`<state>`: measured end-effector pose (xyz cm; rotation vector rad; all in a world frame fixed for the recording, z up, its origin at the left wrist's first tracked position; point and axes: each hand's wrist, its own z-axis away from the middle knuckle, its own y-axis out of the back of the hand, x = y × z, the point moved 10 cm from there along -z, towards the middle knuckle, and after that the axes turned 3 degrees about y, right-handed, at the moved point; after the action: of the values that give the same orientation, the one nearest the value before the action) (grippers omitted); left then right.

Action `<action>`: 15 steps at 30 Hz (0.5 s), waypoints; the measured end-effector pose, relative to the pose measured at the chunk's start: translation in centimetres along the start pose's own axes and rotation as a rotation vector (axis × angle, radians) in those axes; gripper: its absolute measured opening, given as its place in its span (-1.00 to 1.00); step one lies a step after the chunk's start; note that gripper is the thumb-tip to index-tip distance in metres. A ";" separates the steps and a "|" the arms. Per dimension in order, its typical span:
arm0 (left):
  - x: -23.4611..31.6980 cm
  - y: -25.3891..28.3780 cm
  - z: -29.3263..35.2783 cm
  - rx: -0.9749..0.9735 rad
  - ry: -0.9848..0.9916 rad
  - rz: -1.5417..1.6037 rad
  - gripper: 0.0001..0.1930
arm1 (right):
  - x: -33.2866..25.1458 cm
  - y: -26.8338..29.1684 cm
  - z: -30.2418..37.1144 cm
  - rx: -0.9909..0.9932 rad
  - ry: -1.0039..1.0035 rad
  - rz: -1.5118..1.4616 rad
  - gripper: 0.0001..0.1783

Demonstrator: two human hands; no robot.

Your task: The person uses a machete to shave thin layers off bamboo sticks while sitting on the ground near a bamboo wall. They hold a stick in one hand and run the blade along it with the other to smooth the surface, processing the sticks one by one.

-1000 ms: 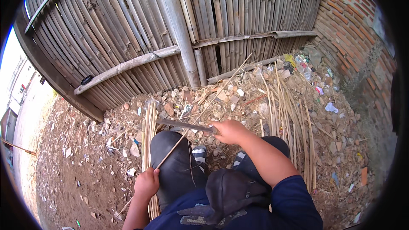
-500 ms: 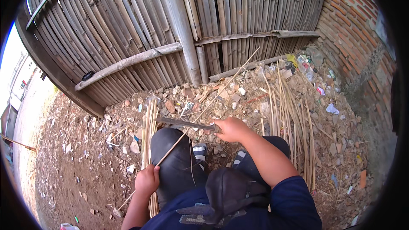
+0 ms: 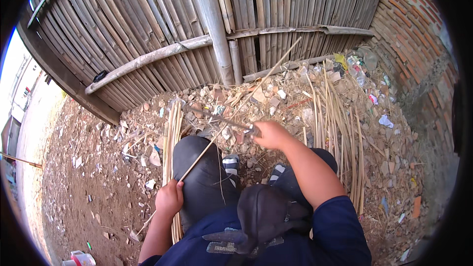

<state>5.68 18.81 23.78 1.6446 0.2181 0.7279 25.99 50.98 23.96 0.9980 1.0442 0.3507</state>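
Observation:
My left hand (image 3: 169,198) is closed around a long, thin bamboo strip (image 3: 201,155). The strip slants from beside my left forearm, across my left knee, up toward the fence. My right hand (image 3: 271,135) grips a knife (image 3: 224,119) by its handle. Its long dark blade points left and crosses the strip beyond my knees; whether the edge touches the strip I cannot tell. A bundle of pale bamboo strips (image 3: 170,138) lies along the outside of my left leg. More strips (image 3: 332,123) are spread on the ground to the right of my right knee.
A bamboo fence (image 3: 152,29) stands in front, meeting a brick wall (image 3: 411,34) at the right. Stones, chips and litter cover the ground, with a plastic bottle (image 3: 358,76) near the corner. A white and pink container (image 3: 81,258) is at the lower left.
The knife in my right hand has turned, its tip rising away from my knee, and the hand has shifted slightly up. My left hand keeps its hold on the strip. The view has tilted slightly.

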 end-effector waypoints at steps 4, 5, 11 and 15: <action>0.5 0.2 -0.2 -0.038 0.023 -0.014 -0.64 | 6.0 2.3 -0.3 0.277 -0.147 -0.110 -0.67; 0.6 0.5 -0.2 -0.039 0.034 -0.016 -0.63 | 5.3 2.4 -0.2 0.271 -0.145 -0.118 -0.67; 0.1 0.3 0.4 -0.021 0.031 -0.054 -0.65 | -2.4 0.0 1.2 -0.002 0.051 0.177 -0.66; -0.1 -0.5 0.0 -0.003 0.004 -0.020 -0.65 | 2.5 -0.8 -0.9 0.008 -0.025 -0.048 -0.67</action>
<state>5.76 18.87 23.31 1.6363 0.2362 0.7158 26.32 52.67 21.81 0.9807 1.0466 0.2939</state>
